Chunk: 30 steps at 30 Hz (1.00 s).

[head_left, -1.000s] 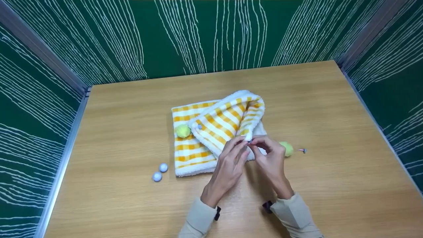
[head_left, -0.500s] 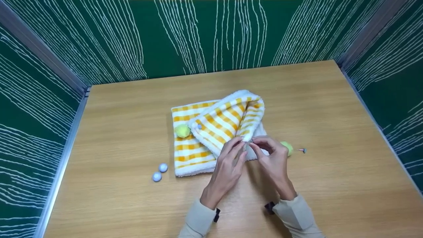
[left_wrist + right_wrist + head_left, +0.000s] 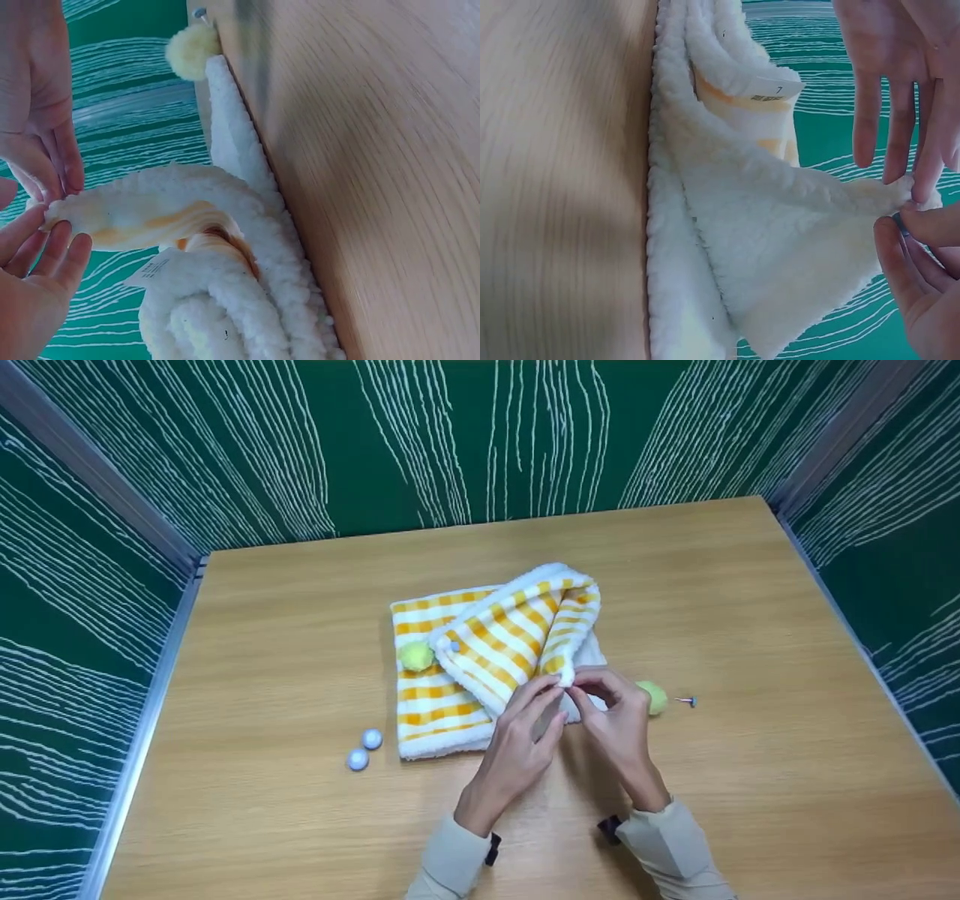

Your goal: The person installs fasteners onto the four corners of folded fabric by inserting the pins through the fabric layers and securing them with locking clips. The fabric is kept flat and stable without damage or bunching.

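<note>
A yellow-and-white checked fleece blanket (image 3: 499, 634) with a fluffy white underside lies folded on the table. Its near corner (image 3: 71, 210) is lifted, and my left hand (image 3: 517, 735) pinches it between thumb and fingers. Close against that corner, my right hand (image 3: 616, 720) pinches a small blue-headed pin (image 3: 900, 223); its shaft is hidden. A fuzzy yellow-green pompom (image 3: 415, 656) sits on the blanket's left part. Beside it, a small bluish head (image 3: 454, 646) shows at the other folded corner. Another pompom (image 3: 654, 697) lies right of my right hand.
Another pin (image 3: 686, 701) with a blue head lies on the wooden table (image 3: 750, 622), right of the second pompom. Two pale bluish balls (image 3: 364, 748) rest left of the blanket. Green walls (image 3: 480, 442) with white lines stand around the table.
The hands make small movements at the blanket corner. Its white tip now shows more clearly between the fingers. Pompoms, balls and the loose pin stay where they were.
</note>
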### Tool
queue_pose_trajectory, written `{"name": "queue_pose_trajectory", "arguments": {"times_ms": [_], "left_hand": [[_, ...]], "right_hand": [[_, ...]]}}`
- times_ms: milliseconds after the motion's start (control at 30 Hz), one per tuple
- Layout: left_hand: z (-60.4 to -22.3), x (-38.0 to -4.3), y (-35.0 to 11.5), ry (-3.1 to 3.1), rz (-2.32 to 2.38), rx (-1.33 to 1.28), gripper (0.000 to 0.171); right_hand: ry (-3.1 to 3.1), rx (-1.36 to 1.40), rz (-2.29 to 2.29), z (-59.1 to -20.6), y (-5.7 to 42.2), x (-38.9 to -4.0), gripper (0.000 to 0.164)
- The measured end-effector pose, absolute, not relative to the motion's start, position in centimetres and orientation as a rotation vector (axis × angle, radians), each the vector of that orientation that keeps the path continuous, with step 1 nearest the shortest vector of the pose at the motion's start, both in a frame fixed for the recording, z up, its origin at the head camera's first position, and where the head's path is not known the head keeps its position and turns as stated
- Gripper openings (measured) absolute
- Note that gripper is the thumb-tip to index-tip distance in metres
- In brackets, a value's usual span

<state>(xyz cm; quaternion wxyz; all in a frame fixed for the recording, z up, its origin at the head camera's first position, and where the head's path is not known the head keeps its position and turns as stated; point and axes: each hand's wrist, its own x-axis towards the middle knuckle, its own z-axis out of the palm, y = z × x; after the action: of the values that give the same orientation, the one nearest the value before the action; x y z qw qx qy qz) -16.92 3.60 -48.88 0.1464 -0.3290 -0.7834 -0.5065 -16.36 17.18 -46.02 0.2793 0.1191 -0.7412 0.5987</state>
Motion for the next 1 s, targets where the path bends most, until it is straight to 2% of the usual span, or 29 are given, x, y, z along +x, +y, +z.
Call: {"name": "queue_pose_trajectory", "arguments": {"times_ms": [300, 533, 900, 1000], "left_hand": [[-49.0, -16.7, 3.7, -2.265, -1.423, -0.916, 0.033], [-49.1, -16.2, 3.8, -2.315, -1.408, -0.955, 0.035], [-49.2, -16.0, 3.9, -2.256, -1.4, -0.975, 0.033], [-49.4, -15.9, 3.9, -2.259, -1.399, -0.972, 0.033]], "right_hand": [[-2.048, 0.27, 1.575, -47.7, 18.1, -16.1, 0.01], [-2.062, 0.24, 1.574, -46.5, 17.6, -15.4, 0.011], [-1.896, 0.231, 1.734, -47.2, 17.3, -15.8, 0.013], [-1.903, 0.186, 1.768, -47.3, 17.2, -15.8, 0.02]]}}
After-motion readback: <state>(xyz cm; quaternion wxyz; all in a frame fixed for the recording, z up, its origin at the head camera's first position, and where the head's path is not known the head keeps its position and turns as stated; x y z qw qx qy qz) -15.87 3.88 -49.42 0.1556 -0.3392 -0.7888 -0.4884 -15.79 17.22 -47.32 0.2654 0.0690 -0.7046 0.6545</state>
